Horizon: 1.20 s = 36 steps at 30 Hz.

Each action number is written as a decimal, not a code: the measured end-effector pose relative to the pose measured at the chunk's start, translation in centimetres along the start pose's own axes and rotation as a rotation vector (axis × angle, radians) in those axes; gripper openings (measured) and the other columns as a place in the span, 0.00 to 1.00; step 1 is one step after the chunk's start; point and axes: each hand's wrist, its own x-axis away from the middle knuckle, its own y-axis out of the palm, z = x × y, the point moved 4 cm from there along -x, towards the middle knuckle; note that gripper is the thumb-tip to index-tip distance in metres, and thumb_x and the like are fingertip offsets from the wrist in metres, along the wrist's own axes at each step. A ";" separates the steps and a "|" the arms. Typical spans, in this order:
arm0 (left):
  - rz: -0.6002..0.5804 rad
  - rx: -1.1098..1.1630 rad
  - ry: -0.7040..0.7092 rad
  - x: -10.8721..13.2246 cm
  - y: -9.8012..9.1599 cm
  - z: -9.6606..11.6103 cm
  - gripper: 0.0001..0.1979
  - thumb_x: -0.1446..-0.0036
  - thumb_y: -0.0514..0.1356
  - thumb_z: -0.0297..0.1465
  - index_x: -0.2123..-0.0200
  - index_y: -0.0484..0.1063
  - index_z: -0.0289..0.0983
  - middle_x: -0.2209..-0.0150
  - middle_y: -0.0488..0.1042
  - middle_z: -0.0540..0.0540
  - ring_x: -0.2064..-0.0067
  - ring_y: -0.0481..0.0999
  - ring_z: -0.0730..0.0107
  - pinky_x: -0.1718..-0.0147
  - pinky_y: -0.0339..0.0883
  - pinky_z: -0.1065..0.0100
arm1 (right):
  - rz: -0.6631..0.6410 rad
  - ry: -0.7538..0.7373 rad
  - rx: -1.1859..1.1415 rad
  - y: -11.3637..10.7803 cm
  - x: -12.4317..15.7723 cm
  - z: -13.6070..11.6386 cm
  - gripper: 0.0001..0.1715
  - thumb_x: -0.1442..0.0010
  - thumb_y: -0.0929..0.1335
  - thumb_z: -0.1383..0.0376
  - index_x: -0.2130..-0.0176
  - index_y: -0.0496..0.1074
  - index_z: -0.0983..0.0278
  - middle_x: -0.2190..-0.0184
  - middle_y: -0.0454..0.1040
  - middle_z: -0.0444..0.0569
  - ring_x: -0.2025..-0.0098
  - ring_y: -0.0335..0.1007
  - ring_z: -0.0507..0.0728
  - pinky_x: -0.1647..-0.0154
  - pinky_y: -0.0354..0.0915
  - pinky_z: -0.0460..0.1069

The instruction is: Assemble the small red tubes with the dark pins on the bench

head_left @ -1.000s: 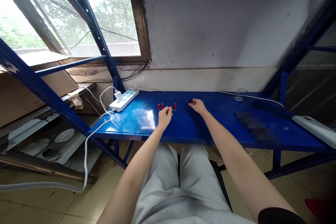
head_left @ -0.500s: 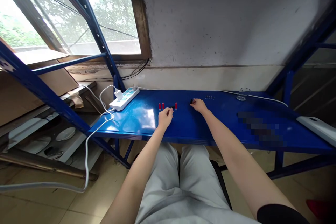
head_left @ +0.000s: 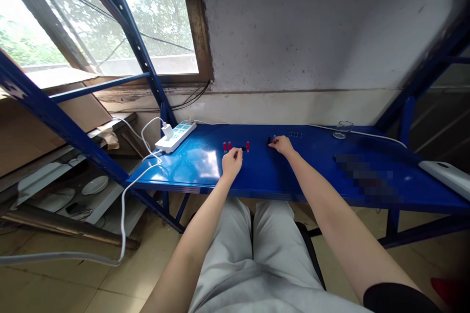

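Observation:
Over the middle of the blue table (head_left: 205, 176), my left hand (head_left: 231, 163) is closed in a pinch. A small dark piece (head_left: 243, 148) shows just beyond its fingertips; what lies inside the fingers is too small to make out. Three small red cylinders (head_left: 247, 145) stand around this hand, two on its left and one on its right. My right hand (head_left: 282, 145) is farther right, fingers pinched at a small black piece (head_left: 269, 141). Several tiny metallic parts (head_left: 295, 134) are lined up behind the right hand.
A white power strip (head_left: 176, 136) with a plugged-in charger lies at the table's left end, its cable hanging over the edge. A clear glass cup (head_left: 342, 129) stands at the back right. Beyond are a blurred dark patch (head_left: 367, 176) and a white device (head_left: 446, 176).
The view has shifted slightly. At my right fingertips, the fingers sit a little lower and more of the black piece shows. My left hand stays nearly in place.

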 end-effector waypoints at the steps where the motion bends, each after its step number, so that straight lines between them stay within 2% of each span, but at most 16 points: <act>1: 0.024 -0.043 0.006 0.0 0.0 0.0 0.16 0.40 0.46 0.40 0.67 0.69 0.37 0.76 0.71 0.50 0.75 0.69 0.74 0.74 0.61 0.73 | -0.021 0.013 0.014 -0.1 0.0 0.0 0.14 0.51 0.71 0.62 0.65 0.75 0.69 0.67 0.75 0.55 0.67 0.71 0.57 0.71 0.64 0.47; 4: 0.033 -0.164 0.044 -0.2 0.0 0.5 0.15 0.39 0.47 0.36 0.56 0.67 0.37 0.69 0.73 0.47 0.70 0.72 0.72 0.69 0.63 0.72 | -0.064 0.049 0.053 -0.6 0.2 0.4 0.18 0.52 0.71 0.62 0.61 0.74 0.69 0.63 0.75 0.56 0.63 0.71 0.58 0.67 0.65 0.47; 9: -0.118 -0.363 0.136 -0.7 1.0 2.2 0.22 0.38 0.44 0.32 0.41 0.54 0.37 0.56 0.71 0.40 0.59 0.72 0.64 0.65 0.64 0.69 | -0.049 0.052 0.075 -1.9 2.1 0.8 0.20 0.54 0.72 0.61 0.61 0.74 0.69 0.61 0.74 0.57 0.60 0.71 0.60 0.64 0.65 0.47; 12: -0.191 -0.486 0.121 -1.3 1.9 3.2 0.26 0.37 0.43 0.35 0.37 0.45 0.39 0.54 0.68 0.38 0.58 0.72 0.62 0.65 0.64 0.68 | 0.013 0.031 0.028 -2.5 4.3 0.5 0.18 0.49 0.68 0.60 0.60 0.73 0.68 0.61 0.75 0.57 0.60 0.71 0.60 0.65 0.64 0.48; 15: -0.236 -0.581 0.089 -2.0 2.7 3.7 0.27 0.37 0.40 0.37 0.36 0.41 0.40 0.54 0.67 0.37 0.59 0.73 0.61 0.66 0.64 0.68 | 0.113 -0.018 -0.067 -2.7 6.6 -0.6 0.15 0.45 0.65 0.61 0.60 0.73 0.67 0.64 0.75 0.55 0.62 0.71 0.58 0.66 0.64 0.47; 18: -0.249 -0.637 0.094 -2.5 3.4 3.8 0.26 0.37 0.38 0.38 0.37 0.42 0.40 0.53 0.66 0.36 0.58 0.73 0.59 0.65 0.64 0.66 | 0.155 -0.109 -0.153 -2.4 8.2 -1.8 0.15 0.45 0.64 0.62 0.59 0.72 0.66 0.66 0.75 0.53 0.63 0.71 0.56 0.66 0.63 0.47; 21: -0.265 -0.675 0.106 -2.7 3.9 3.7 0.25 0.37 0.37 0.37 0.39 0.48 0.37 0.52 0.65 0.35 0.57 0.74 0.57 0.65 0.65 0.65 | 0.142 -0.169 -0.173 -2.0 9.0 -2.6 0.15 0.45 0.64 0.62 0.59 0.72 0.65 0.67 0.75 0.52 0.64 0.70 0.56 0.66 0.63 0.47; 26: -0.343 -0.710 0.094 -3.1 4.3 3.5 0.18 0.39 0.41 0.25 0.48 0.62 0.33 0.54 0.67 0.35 0.57 0.74 0.58 0.63 0.65 0.64 | 0.096 -0.219 -0.178 -1.7 9.5 -3.4 0.15 0.45 0.64 0.61 0.59 0.71 0.65 0.66 0.75 0.51 0.65 0.70 0.55 0.67 0.62 0.47; 28: -0.345 -0.669 0.079 -3.4 4.2 3.5 0.17 0.42 0.45 0.21 0.52 0.64 0.33 0.55 0.68 0.35 0.57 0.74 0.59 0.62 0.65 0.64 | 0.085 -0.221 -0.178 -1.8 9.8 -3.7 0.14 0.45 0.64 0.61 0.59 0.70 0.64 0.66 0.74 0.51 0.66 0.69 0.55 0.67 0.62 0.47; 31: -0.313 -0.466 0.003 -3.9 3.9 3.3 0.12 0.43 0.48 0.23 0.59 0.68 0.34 0.60 0.72 0.38 0.59 0.74 0.61 0.63 0.65 0.66 | 0.074 -0.224 -0.199 -1.8 10.1 -4.1 0.10 0.44 0.63 0.63 0.63 0.70 0.64 0.67 0.74 0.50 0.65 0.68 0.54 0.66 0.61 0.47; 33: -0.300 -0.221 -0.061 -4.0 3.8 3.3 0.10 0.41 0.48 0.26 0.63 0.69 0.35 0.65 0.74 0.42 0.67 0.74 0.68 0.68 0.66 0.69 | 0.075 -0.212 -0.222 -1.7 10.3 -4.3 0.10 0.43 0.62 0.61 0.66 0.69 0.64 0.68 0.74 0.50 0.67 0.68 0.54 0.67 0.60 0.47; 36: -0.279 0.189 -0.110 -3.7 3.8 4.1 0.11 0.39 0.48 0.30 0.62 0.68 0.34 0.67 0.74 0.44 0.79 0.69 0.79 0.77 0.64 0.74 | 0.063 -0.150 -0.286 -1.3 10.3 -4.6 0.17 0.40 0.58 0.54 0.69 0.65 0.63 0.73 0.73 0.49 0.72 0.66 0.53 0.70 0.59 0.47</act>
